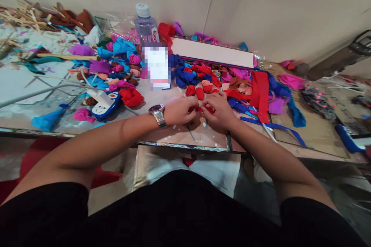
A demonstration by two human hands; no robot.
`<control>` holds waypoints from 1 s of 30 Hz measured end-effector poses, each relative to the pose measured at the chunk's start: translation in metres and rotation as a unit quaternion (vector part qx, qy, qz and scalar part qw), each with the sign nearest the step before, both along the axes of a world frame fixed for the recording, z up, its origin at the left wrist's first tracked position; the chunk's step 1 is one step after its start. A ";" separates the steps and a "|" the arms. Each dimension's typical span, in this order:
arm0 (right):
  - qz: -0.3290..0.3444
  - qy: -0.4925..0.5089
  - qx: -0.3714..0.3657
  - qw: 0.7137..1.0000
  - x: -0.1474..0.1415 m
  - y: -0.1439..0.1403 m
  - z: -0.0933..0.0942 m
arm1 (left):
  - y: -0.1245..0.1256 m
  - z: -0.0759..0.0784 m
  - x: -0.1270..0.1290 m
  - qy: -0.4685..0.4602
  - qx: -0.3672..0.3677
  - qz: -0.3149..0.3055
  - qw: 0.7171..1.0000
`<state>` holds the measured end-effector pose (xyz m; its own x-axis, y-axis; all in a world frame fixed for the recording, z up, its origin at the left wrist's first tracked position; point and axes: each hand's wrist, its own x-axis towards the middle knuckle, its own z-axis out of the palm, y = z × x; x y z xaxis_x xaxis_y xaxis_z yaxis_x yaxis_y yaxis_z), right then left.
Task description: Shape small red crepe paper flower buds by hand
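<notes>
We can read very little here. The only lettering we make out stands on the label of the clear plastic water bottle point(145, 25) at the back of the table: white letters on a red patch, of which just the start, something like "Gam", shows before the label curves out of sight. The upright card point(157, 66) in front of the bottle is blurred, so we cannot read it. The wristwatch point(157, 113) shows no legible numbers.
</notes>
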<state>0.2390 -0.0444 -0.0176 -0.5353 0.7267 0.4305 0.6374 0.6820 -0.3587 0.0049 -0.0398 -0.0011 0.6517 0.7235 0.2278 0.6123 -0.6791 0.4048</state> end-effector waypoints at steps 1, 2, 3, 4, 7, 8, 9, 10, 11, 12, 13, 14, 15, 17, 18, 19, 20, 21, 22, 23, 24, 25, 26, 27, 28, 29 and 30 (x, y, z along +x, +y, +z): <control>0.001 0.001 0.000 1.000 0.000 0.000 0.000 | 0.000 0.000 0.000 -0.001 0.000 0.000 1.000; 0.002 0.002 0.000 1.000 0.000 0.000 0.000 | 0.000 0.001 0.000 -0.003 0.000 -0.002 1.000; 0.003 0.003 0.000 1.000 0.000 0.000 0.000 | 0.000 0.001 0.000 -0.005 -0.002 -0.005 1.000; 0.005 0.003 0.000 1.000 0.000 0.000 0.000 | 0.000 0.002 0.000 -0.008 -0.004 -0.006 1.000; 0.008 0.000 -0.002 1.000 -0.001 0.000 0.000 | -0.001 0.004 0.000 -0.008 -0.010 -0.006 1.000; 0.009 -0.001 -0.002 1.000 -0.002 0.000 0.001 | -0.001 0.004 0.000 -0.007 -0.011 -0.005 1.000; 0.008 -0.002 -0.003 1.000 -0.002 -0.001 0.001 | -0.001 0.004 0.000 -0.006 -0.010 -0.004 1.000; 0.006 -0.003 -0.004 1.000 -0.002 -0.001 0.001 | -0.001 0.004 0.000 -0.005 -0.010 -0.005 1.000; 0.004 -0.004 -0.005 1.000 -0.002 -0.001 0.001 | -0.001 0.003 0.000 -0.007 -0.010 -0.006 1.000; 0.003 -0.005 -0.006 1.000 -0.002 -0.001 0.001 | -0.001 0.003 0.000 -0.009 -0.012 -0.006 1.000; 0.003 -0.004 -0.006 1.000 -0.002 0.000 0.001 | 0.000 0.003 0.000 -0.013 -0.015 -0.006 1.000; 0.002 -0.002 -0.005 1.000 -0.001 0.000 0.001 | 0.000 0.003 0.000 -0.016 -0.020 -0.004 1.000; 0.001 0.001 -0.004 1.000 -0.001 0.000 0.000 | 0.000 0.003 0.000 -0.019 -0.027 -0.003 0.999; -0.003 0.009 -0.001 1.000 0.000 0.001 -0.001 | 0.001 0.004 -0.001 -0.022 -0.045 -0.002 0.999; -0.005 0.012 -0.001 1.000 0.001 0.001 -0.001 | 0.002 0.004 -0.001 -0.024 -0.055 -0.002 0.998; -0.007 0.014 -0.002 1.000 0.002 0.001 -0.002 | 0.002 0.005 -0.001 -0.027 -0.064 -0.001 0.998; -0.008 0.015 -0.003 1.000 0.002 0.002 -0.002 | 0.002 0.005 -0.001 -0.032 -0.072 -0.001 0.997; -0.007 0.016 -0.006 1.000 0.002 0.002 -0.002 | 0.002 0.005 -0.001 -0.038 -0.080 -0.002 0.996; -0.005 0.015 -0.007 1.000 0.003 0.001 -0.002 | 0.003 0.005 -0.001 -0.044 -0.088 -0.005 0.995; -0.002 0.015 -0.008 1.000 0.003 0.001 -0.001 | 0.003 0.005 -0.001 -0.052 -0.097 -0.011 0.994; 0.000 0.015 -0.006 1.000 0.002 0.001 -0.001 | 0.003 0.004 -0.001 -0.059 -0.106 -0.016 0.992; 0.002 0.017 -0.003 1.000 0.002 0.000 0.000 | 0.004 0.003 -0.001 -0.067 -0.115 -0.021 0.991; 0.002 0.018 0.001 1.000 0.002 0.000 0.000 | 0.004 0.002 -0.001 -0.073 -0.123 -0.024 0.989; -0.001 0.020 0.004 1.000 0.001 0.000 0.000 | 0.005 0.001 -0.001 -0.079 -0.129 -0.025 0.988; -0.004 0.021 0.005 1.000 0.001 -0.001 0.001 | 0.005 0.000 -0.002 -0.083 -0.134 -0.025 0.987; -0.007 0.021 0.004 1.000 0.001 -0.001 0.001 | 0.006 -0.001 -0.002 -0.086 -0.137 -0.024 0.986; -0.009 0.021 0.003 1.000 0.001 -0.001 0.001 | 0.006 -0.001 -0.002 -0.090 -0.141 -0.024 0.986</control>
